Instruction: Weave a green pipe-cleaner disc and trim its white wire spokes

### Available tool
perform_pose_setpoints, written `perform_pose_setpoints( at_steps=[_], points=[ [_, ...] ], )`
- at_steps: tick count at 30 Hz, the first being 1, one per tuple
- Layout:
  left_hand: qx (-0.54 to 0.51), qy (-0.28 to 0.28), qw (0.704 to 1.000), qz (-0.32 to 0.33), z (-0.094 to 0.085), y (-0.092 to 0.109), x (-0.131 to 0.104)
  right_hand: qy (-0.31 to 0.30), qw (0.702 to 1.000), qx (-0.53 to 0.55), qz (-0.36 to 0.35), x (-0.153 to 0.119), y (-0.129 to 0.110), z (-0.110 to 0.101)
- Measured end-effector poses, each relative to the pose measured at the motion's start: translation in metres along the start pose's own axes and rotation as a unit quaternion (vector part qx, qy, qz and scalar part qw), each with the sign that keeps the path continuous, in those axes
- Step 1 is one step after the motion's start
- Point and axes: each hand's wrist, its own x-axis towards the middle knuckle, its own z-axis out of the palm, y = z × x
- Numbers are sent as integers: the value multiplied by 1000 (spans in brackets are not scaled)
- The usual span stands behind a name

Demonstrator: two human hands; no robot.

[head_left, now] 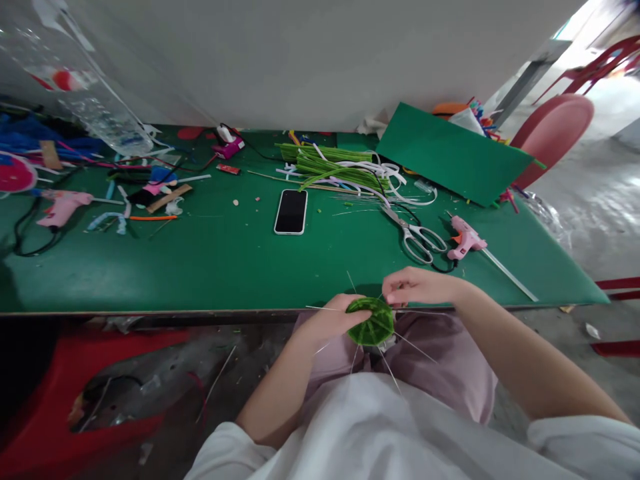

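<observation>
A round green woven piece (371,327) with several thin wires sticking out around its rim is held over my lap, at the table's front edge. My left hand (345,316) grips its left side, the thumb lying across the top. At the upper right rim is my right hand (404,287), its fingers pinched together close to a wire; whatever sits between the fingertips is too small to make out.
On the green table (225,267) lie a phone (291,212), grey-handled scissors (417,239), green pipe cleaners (340,167), a pink glue gun (467,240) at right and another glue gun (65,208) at left. A green board (450,153) leans at the back right.
</observation>
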Motion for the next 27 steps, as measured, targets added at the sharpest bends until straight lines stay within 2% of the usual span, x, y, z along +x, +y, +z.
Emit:
perform_pose_setpoints(
  at_steps=[1,3,6,11,14,19,22,27],
  points=[
    [7,-14,1000,-2,0,1,0,-29,998,-52,-19,3,-7,2],
    [9,-34,999,-9,1,1,0,-36,985,-161,-55,8,-18,8],
    [7,-42,999,-18,1,0,0,11,957,-279,-80,14,-27,19],
    [21,-31,999,-22,2,-1,0,45,923,-373,-85,18,-27,32],
    [32,-17,999,-25,1,-1,1,53,917,-390,-69,18,-27,31],
    [14,-54,998,-7,-3,-1,1,49,932,-349,-89,15,-29,24],
    [33,-58,998,4,-4,-2,2,55,930,-350,-102,14,-28,24],
    [42,-68,997,-11,-4,2,1,44,933,-340,-109,14,-26,22]
  ],
)
